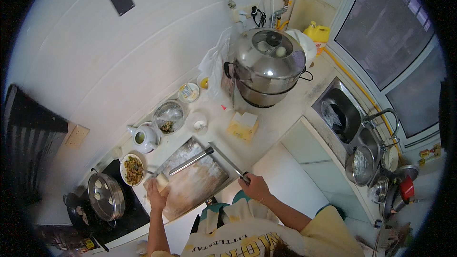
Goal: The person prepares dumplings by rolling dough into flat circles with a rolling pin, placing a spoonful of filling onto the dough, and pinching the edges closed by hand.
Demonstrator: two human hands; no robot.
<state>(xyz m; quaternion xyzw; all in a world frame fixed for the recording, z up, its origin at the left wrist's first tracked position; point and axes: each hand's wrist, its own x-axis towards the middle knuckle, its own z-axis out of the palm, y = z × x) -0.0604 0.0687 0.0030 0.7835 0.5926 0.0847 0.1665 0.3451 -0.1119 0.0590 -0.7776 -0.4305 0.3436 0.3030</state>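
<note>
In my right hand [256, 186] is the dark handle of a long kitchen knife [228, 161], held at the right edge of a floured cutting board [200, 189]. Its blade angles up and left toward the end of a metal rolling pin [191, 162], which lies across the board. My left hand [157, 198] is at the board's left edge, fingers and thumb around a pale piece of dough [162, 179]. Just beyond that hand stands a bowl of chopped filling [132, 170] with a utensil handle beside it.
A white teapot [145, 138], a bowl with some filling [168, 117] and a yellow box [242, 127] line the counter. Behind stands a large lidded steamer [269, 67]. Left, a lidded pan [106, 194] and a wok [76, 210] occupy the stove. A sink [337, 110] is at right.
</note>
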